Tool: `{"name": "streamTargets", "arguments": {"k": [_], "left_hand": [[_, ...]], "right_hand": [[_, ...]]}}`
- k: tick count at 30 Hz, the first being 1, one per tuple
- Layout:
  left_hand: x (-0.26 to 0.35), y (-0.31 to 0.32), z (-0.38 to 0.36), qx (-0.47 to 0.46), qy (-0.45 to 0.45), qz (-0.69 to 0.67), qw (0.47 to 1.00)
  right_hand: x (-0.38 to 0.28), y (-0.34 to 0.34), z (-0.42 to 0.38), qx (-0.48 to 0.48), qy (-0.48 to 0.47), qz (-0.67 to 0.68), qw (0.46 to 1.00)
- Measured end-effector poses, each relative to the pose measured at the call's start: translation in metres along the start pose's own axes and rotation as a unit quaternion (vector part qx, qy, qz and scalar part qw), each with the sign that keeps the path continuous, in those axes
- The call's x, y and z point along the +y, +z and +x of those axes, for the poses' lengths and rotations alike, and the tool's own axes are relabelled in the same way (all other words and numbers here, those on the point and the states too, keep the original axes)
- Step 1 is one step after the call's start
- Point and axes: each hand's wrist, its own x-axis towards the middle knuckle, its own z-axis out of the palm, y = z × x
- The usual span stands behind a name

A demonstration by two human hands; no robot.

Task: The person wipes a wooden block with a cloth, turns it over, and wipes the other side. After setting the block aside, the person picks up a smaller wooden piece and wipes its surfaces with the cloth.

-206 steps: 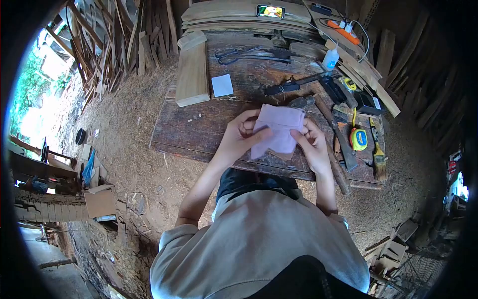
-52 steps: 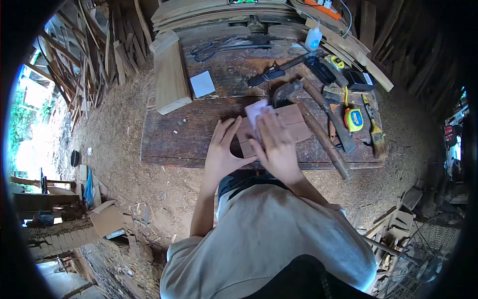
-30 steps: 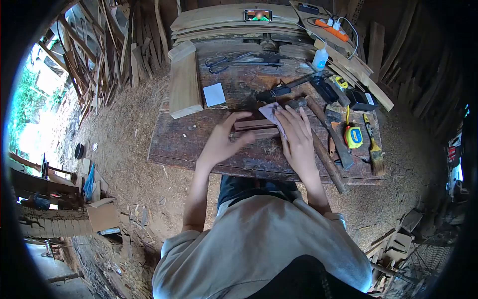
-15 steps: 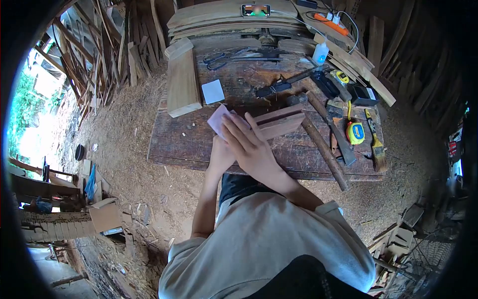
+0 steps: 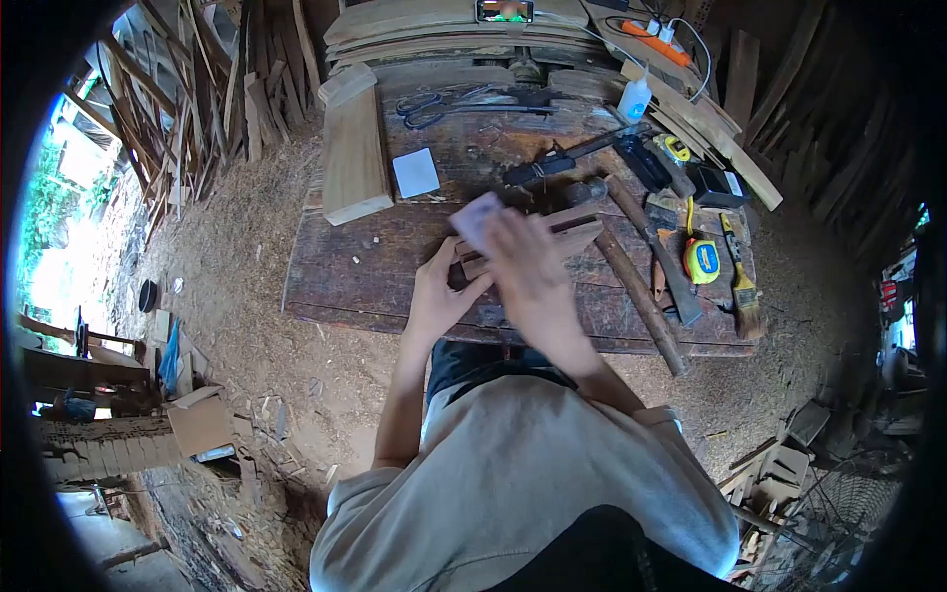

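A grooved piece of wood (image 5: 580, 240) lies slantwise over the front of the workbench. My left hand (image 5: 440, 296) grips its left end, thumb and fingers on either side. Blurred by motion, my right hand (image 5: 533, 271) presses a pale purple sheet of sandpaper (image 5: 475, 219) over the top of the wood; the sheet sticks out past the fingers on the left. My palm hides the middle of the piece. Just right of the wood lies a hammer (image 5: 631, 281), its handle pointing toward me.
On the workbench (image 5: 345, 281) are a thick board (image 5: 355, 158), a white square sheet (image 5: 415, 173), scissors (image 5: 422, 111), a glue bottle (image 5: 634, 101), a chisel (image 5: 674, 274), a yellow tape measure (image 5: 702, 260) and a paintbrush (image 5: 745, 296). A phone (image 5: 504, 11) stands at the back.
My right hand and the sandpaper have moved right along the wood. The left hand, partly covered before, now shows with its thumb along the near side.
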Motion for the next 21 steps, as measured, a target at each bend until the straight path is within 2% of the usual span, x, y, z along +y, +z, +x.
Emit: {"name": "streamTargets", "arguments": {"k": [3, 5, 6, 7, 10, 15, 16, 18, 20, 21], "left_hand": [[-0.021, -0.002, -0.006, -0.007, -0.037, 0.055, 0.998], [-0.023, -0.004, -0.005, -0.019, -0.045, 0.054, 0.997], [-0.018, -0.002, -0.004, -0.018, -0.04, 0.004, 0.999], [-0.01, -0.001, -0.002, -0.016, -0.036, -0.047, 0.998], [0.012, -0.003, 0.003, -0.015, -0.021, -0.027, 0.999], [0.011, 0.0, 0.0, -0.002, -0.018, -0.011, 1.0], [0.011, 0.002, -0.001, 0.021, -0.014, -0.046, 0.999], [0.005, 0.001, -0.003, 0.044, -0.009, -0.078, 0.996], [-0.001, -0.003, -0.004, 0.077, -0.087, -0.049, 0.992], [-0.002, -0.003, -0.003, 0.076, -0.087, -0.047, 0.992]], "right_hand": [[-0.029, 0.022, 0.013, 0.013, 0.001, 0.027, 1.0], [-0.016, 0.02, 0.013, 0.014, -0.001, 0.003, 1.0], [-0.006, 0.016, 0.011, 0.015, -0.003, -0.024, 1.0], [0.004, 0.006, 0.009, 0.016, 0.017, -0.051, 0.998], [0.035, -0.026, 0.004, 0.038, 0.088, -0.11, 0.989], [0.046, -0.042, -0.003, 0.066, 0.162, -0.057, 0.983], [0.045, -0.04, -0.004, 0.08, 0.175, -0.029, 0.981], [0.037, -0.03, 0.0, 0.081, 0.163, -0.029, 0.983], [0.028, -0.02, 0.003, 0.08, 0.148, -0.03, 0.985], [0.025, -0.015, 0.006, 0.078, 0.136, -0.039, 0.987]]}}
